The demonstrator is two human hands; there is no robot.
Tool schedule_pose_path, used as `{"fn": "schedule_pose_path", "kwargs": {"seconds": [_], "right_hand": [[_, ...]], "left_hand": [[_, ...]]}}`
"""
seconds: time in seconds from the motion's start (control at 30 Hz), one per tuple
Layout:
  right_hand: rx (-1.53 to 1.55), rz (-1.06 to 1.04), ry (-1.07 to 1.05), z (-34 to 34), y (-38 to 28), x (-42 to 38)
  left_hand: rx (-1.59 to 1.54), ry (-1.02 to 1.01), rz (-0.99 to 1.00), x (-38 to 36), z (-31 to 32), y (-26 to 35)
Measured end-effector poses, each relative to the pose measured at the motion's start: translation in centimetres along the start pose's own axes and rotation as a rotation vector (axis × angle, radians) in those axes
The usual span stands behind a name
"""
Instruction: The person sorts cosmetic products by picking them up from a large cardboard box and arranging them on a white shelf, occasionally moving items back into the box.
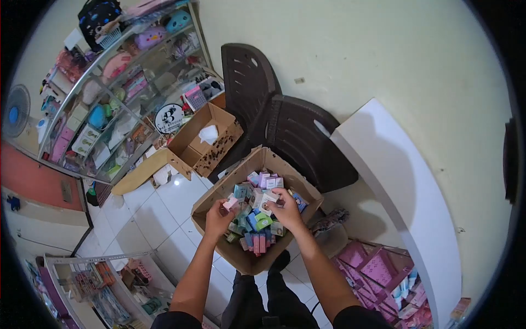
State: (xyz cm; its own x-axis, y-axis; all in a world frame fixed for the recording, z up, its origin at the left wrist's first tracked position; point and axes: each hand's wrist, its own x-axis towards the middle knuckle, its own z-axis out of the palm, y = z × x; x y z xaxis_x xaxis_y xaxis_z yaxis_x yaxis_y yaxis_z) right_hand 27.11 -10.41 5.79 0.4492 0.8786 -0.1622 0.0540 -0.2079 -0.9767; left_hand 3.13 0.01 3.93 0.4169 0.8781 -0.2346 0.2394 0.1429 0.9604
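A cardboard box (204, 208) full of small, mostly pastel product boxes (257, 225) stands in front of me, its flaps open. Over its left side, my left hand (219, 216) grips a small pink box (230, 204) between thumb and fingers. On the right, my right hand (287, 208) pinches a small white box (268, 200) with a dark mark on its face. Pink, blue, green and lilac boxes lie in a heap beneath both hands. The print on them is too small to read.
Dark plastic chairs (304, 140) stand behind the box. Beside them sits another open carton (183, 148) with white paper inside. A glass display case (118, 93) is at the left, a white curved panel (394, 181) at the right, and a pink basket (364, 263) lower right.
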Motion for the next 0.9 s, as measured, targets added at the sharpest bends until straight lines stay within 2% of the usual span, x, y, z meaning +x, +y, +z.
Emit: {"fn": "schedule_pose_path", "kwargs": {"seconds": [0.1, 0.23, 0.4, 0.43, 0.5, 0.6, 0.67, 0.77, 0.83, 0.87, 0.9], "right_hand": [[-0.045, 0.008, -0.039, 2.7, 1.4, 1.3], [0.077, -0.031, -0.159, 7.7, 3.8, 2.6], [-0.167, -0.007, -0.248, 14.0, 5.9, 4.1], [-0.230, -0.036, -0.290, 15.2, 6.7, 4.2], [-0.365, -0.031, -0.377, 16.6, 6.8, 4.3], [-0.470, -0.017, -0.436, 18.3, 8.4, 4.1], [-0.505, 0.019, -0.474, 18.7, 8.9, 3.8], [-0.584, -0.008, -0.499, 18.8, 8.8, 3.5], [-0.609, 0.054, -0.610, 18.5, 7.8, 3.6], [-0.611, 0.055, -0.611, 18.5, 8.2, 3.2], [-0.560, -0.024, -0.516, 18.4, 8.4, 2.7]], "left_hand": [[0.539, 0.071, -0.030, 0.6, -0.6, 3.6], [0.702, 0.003, -0.170, 0.5, -2.5, 2.0], [1.108, -0.136, 0.045, -0.2, -4.0, -1.1], [1.109, -0.136, 0.042, 0.1, -4.0, -1.3], [1.149, -0.226, -0.199, 1.0, -3.9, -1.7], [1.204, -0.285, -0.251, 2.0, -4.1, -2.8], [1.204, -0.248, -0.277, 2.3, -4.0, -3.3], [1.314, -0.347, -0.318, 2.8, -4.0, -3.5], [1.366, -0.443, -0.353, 3.0, -3.9, -2.9], [1.364, -0.444, -0.354, 2.8, -3.9, -2.7], [1.343, -0.424, -0.321, 2.6, -4.0, -2.4]]}}
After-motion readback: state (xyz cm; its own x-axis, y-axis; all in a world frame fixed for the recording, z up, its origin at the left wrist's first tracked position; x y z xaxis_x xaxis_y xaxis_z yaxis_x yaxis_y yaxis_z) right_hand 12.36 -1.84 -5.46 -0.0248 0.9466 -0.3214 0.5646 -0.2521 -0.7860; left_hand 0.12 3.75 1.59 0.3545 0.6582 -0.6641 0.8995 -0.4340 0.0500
